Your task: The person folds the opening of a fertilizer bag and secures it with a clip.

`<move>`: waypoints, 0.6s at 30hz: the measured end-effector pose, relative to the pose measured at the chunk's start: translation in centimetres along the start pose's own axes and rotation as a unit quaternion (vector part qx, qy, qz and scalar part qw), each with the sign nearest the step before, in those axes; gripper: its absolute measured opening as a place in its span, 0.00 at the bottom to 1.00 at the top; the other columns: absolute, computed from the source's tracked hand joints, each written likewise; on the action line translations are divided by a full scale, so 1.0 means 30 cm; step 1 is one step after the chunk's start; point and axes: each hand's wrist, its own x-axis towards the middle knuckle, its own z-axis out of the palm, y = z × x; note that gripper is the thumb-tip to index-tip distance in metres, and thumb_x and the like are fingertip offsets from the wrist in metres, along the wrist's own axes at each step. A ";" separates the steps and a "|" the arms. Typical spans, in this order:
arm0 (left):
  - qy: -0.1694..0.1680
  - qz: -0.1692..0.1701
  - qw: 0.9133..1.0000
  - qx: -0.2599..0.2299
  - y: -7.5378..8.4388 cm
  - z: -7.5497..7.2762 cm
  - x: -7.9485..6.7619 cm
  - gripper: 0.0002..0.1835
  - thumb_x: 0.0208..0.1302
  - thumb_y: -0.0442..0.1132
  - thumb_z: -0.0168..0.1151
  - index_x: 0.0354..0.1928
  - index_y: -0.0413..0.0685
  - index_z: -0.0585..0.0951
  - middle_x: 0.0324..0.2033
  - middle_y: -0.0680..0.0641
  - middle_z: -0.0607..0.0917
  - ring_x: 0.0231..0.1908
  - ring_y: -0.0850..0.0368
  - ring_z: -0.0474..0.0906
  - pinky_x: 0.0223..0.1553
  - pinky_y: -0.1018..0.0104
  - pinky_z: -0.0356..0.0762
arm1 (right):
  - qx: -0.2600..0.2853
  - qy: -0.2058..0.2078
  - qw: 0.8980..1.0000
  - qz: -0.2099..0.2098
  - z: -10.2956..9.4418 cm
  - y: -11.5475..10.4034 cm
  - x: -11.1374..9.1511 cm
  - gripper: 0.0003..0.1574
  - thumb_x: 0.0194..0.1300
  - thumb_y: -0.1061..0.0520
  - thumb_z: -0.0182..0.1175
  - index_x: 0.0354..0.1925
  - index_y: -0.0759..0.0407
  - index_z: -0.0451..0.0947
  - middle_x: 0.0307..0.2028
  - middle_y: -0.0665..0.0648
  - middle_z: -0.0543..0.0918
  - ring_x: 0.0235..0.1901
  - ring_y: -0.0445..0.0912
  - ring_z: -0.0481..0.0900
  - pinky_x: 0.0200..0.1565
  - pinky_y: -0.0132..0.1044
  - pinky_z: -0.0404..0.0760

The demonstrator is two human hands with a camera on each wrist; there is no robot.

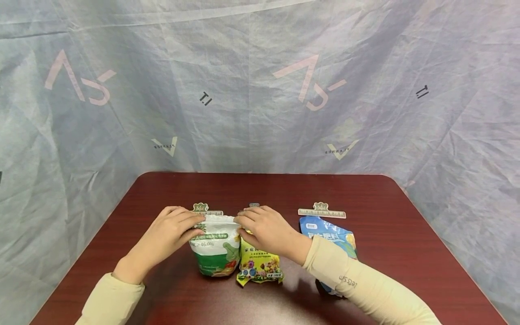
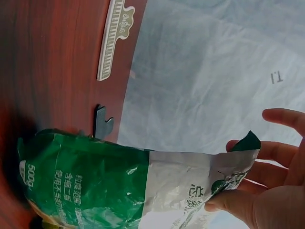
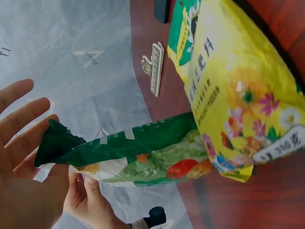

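A white and green fertilizer bag stands upright on the table, with vegetable pictures and printed lettering. My left hand pinches its top left corner, thumb in front and fingers behind, as the left wrist view shows. At the opposite top corner, my right hand pinches the edge between thumb and fingers; a folded green flap shows there in the right wrist view. Just right of this bag is a yellow flower-printed bag, its upper part hidden by my right hand in the head view.
A blue bag lies to the right, partly under my right forearm. Along the back are a striped pale clip at left, a dark clip in the middle and another pale clip at right. A grey printed cloth hangs behind the table.
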 end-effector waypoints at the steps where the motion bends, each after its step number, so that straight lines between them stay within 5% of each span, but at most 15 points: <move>1: -0.001 -0.005 1.000 -0.004 -0.001 0.001 -0.001 0.16 0.50 0.46 0.67 0.40 0.45 0.84 0.35 0.52 0.84 0.37 0.55 0.78 0.41 0.54 0.69 | 0.007 -0.004 1.000 0.004 -0.001 -0.001 0.001 0.16 0.62 0.50 0.57 0.48 0.53 0.77 0.44 0.51 0.81 0.47 0.44 0.77 0.45 0.39 0.75; 12: -0.028 -0.061 0.994 -0.084 -0.015 0.014 -0.022 0.16 0.42 0.38 0.72 0.38 0.47 0.84 0.35 0.53 0.84 0.38 0.57 0.79 0.45 0.51 0.70 | 0.136 -0.038 0.988 0.058 -0.006 0.004 0.003 0.12 0.64 0.53 0.55 0.45 0.52 0.79 0.39 0.48 0.82 0.37 0.40 0.79 0.39 0.34 0.76; 18: -0.065 -0.132 0.980 -0.136 -0.019 0.011 -0.028 0.13 0.46 0.39 0.71 0.38 0.51 0.84 0.36 0.54 0.83 0.37 0.58 0.77 0.40 0.60 0.74 | 0.205 -0.047 0.975 0.078 0.000 0.013 0.001 0.12 0.65 0.54 0.55 0.45 0.53 0.79 0.41 0.48 0.82 0.38 0.39 0.79 0.38 0.31 0.76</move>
